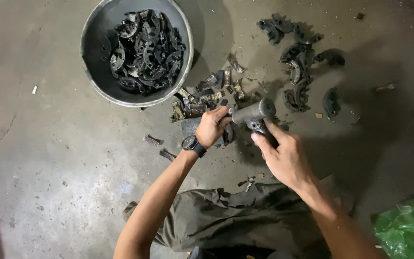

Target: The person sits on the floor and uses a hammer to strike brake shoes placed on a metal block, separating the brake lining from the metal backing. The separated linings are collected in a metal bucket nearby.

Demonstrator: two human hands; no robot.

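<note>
- Step in hand, my read: knocking lining off a curved brake-shoe part. Left hand (212, 126) is clenched round the handle of a grey hammer (253, 111), head pointing to 3 o'clock.
- Right hand (283, 156) grips the dark brake shoe (259, 127) right under the hammer head, fingers wrapped over it, pinning it near the floor.
- Shoe sits at frame centre, touching or just below the hammer head; can't tell which.
- Left forearm comes in from 7 o'clock, wrist with a black watch (193, 145); right forearm from 5 o'clock, both elbows bent over the lap.
- Next move likely calls for a short, well-aimed blow with right fingers kept off the strike line.
- Metal basin (92, 72) of shoes at 11 o'clock; loose shoe pile (298, 72) at 1 o'clock; broken lining chips (202, 98) at 12 o'clock, just beside the left hand.
</note>
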